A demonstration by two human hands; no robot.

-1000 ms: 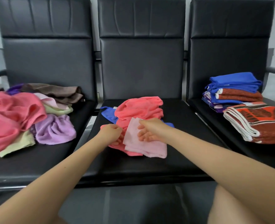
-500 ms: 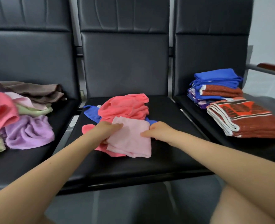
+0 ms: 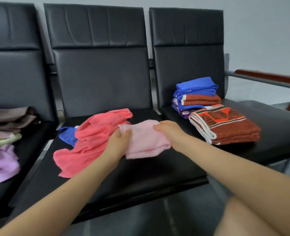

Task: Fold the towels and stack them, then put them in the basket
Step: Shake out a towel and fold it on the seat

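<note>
Both hands have lifted the light pink towel (image 3: pixel 145 140) off the coral towel (image 3: pixel 93 138) (middle seat). Left hand (image 3: pixel 117 142) pinches its left edge; right hand (image 3: pixel 172 132) grips the right, fingertips hidden underneath.

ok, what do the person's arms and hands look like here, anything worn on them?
Both arms are bare as far up as the head view shows: no sleeves in sight. Nothing is worn on the left hand or the right hand: no gloves, and no watch, bracelet or ring that shows. No markers or cables on either arm.
</note>
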